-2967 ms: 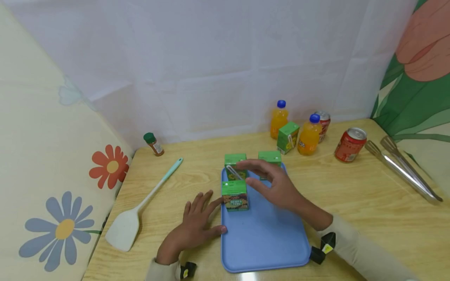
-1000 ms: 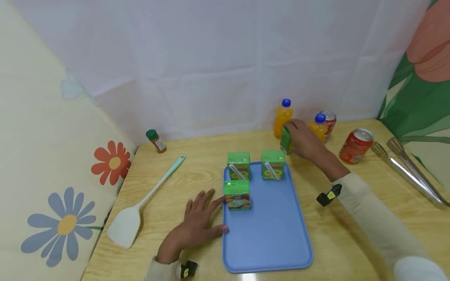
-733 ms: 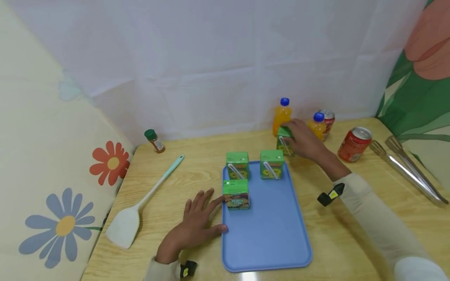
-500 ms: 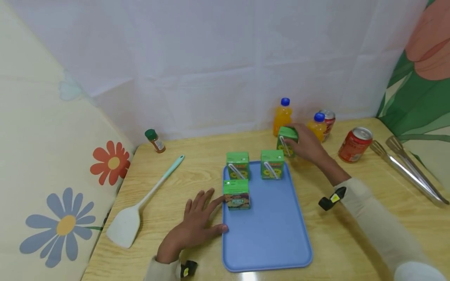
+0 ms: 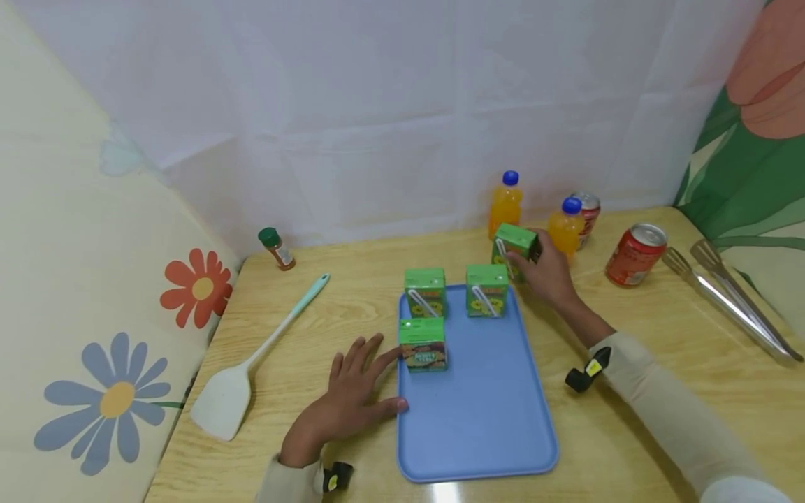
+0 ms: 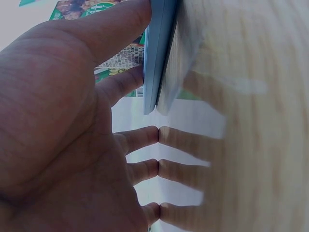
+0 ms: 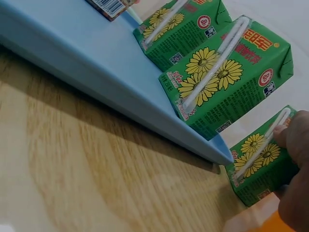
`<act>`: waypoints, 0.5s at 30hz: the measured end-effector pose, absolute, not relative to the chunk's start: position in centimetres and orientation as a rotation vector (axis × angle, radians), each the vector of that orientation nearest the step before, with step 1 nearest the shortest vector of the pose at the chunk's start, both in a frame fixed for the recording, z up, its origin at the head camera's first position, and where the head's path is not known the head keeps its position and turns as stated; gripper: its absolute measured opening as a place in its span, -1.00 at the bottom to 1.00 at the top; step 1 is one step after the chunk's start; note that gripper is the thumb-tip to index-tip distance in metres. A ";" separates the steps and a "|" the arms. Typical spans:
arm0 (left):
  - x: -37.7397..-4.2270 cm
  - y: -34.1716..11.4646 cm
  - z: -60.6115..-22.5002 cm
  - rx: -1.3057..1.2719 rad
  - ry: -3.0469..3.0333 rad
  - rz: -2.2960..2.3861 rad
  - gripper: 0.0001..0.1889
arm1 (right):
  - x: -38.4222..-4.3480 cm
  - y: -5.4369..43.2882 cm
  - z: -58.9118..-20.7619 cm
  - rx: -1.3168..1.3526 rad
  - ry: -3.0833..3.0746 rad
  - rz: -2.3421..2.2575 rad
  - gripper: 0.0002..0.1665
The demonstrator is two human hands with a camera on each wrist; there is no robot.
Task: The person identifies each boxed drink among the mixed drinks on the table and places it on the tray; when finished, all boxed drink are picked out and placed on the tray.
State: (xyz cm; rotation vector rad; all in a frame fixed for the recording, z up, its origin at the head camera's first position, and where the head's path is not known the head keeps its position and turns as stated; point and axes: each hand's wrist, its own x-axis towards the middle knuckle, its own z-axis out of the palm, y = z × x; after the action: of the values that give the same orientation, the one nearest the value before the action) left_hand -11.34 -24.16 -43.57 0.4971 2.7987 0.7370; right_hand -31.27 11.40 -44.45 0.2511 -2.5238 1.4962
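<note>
In the head view my right hand (image 5: 551,271) grips a green drink carton (image 5: 514,237) with a straw, between thumb and fingers, behind the blue tray's far right corner. The right wrist view shows the thumb against the straw side of this carton (image 7: 263,157). Two matching cartons, one at the left (image 5: 425,290) and one at the right (image 5: 487,288), stand at the tray's far end. A green box with brown pictures (image 5: 423,347) sits before the left one. My left hand (image 5: 346,402) lies spread on the table, thumb and index fingertip at the edge of the tray (image 5: 478,419).
Close around the right hand stand two orange drink bottles, one behind (image 5: 505,206) and one beside (image 5: 566,227), with a red can (image 5: 589,216) behind. Another red can (image 5: 635,255) and metal tongs (image 5: 729,307) are farther right. A spatula (image 5: 226,398) and spice jar (image 5: 277,250) are at left.
My right hand has gone from over the tray to the carton among the bottles and taken hold of it. The carton has turned, straw side to the front. The left hand stays put.
</note>
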 end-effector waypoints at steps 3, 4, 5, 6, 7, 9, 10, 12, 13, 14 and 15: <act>-11.3 -24.1 -43.6 0.504 2.800 0.740 -0.16 | -31.0 11.4 -44.7 0.239 -2.492 1.494 -0.24; -11.3 -24.1 -43.7 0.504 2.800 0.738 -0.16 | -30.9 11.5 -44.7 0.236 -2.482 1.493 -0.25; -11.3 -24.1 -43.7 0.503 2.797 0.736 -0.16 | -30.8 11.4 -44.8 0.235 -2.471 1.502 -0.26; -11.3 -24.1 -43.7 0.502 2.794 0.731 -0.16 | -30.8 11.4 -44.8 0.240 -2.459 1.509 -0.27; -11.3 -24.1 -43.7 0.500 2.792 0.723 -0.16 | -30.7 11.4 -44.7 0.248 -2.445 1.518 -0.28; -11.4 -24.1 -43.7 0.500 2.794 0.720 -0.16 | -30.6 11.3 -44.5 0.269 -2.421 1.530 -0.29; -11.4 -24.0 -43.6 0.504 2.795 0.726 -0.16 | -30.6 11.3 -44.2 0.284 -2.409 1.537 -0.29; -11.4 -24.0 -43.5 0.509 2.800 0.739 -0.16 | -30.5 11.3 -43.6 0.322 -2.379 1.551 -0.29; -11.4 -24.0 -43.5 0.511 2.802 0.746 -0.16 | -30.4 11.3 -43.1 0.337 -2.362 1.560 -0.29; -11.4 -24.0 -43.4 0.514 2.805 0.754 -0.16 | -30.3 11.4 -42.7 0.346 -2.350 1.565 -0.29; -11.3 -24.0 -43.4 0.516 2.805 0.763 -0.16 | -30.2 11.4 -42.2 0.358 -2.334 1.579 -0.29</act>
State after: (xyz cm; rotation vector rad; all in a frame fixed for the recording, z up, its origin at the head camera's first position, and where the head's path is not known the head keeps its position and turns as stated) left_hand -11.33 -23.95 -43.36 0.5162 2.8054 0.7634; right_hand -30.16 11.44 -42.19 0.3584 -2.3340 1.5792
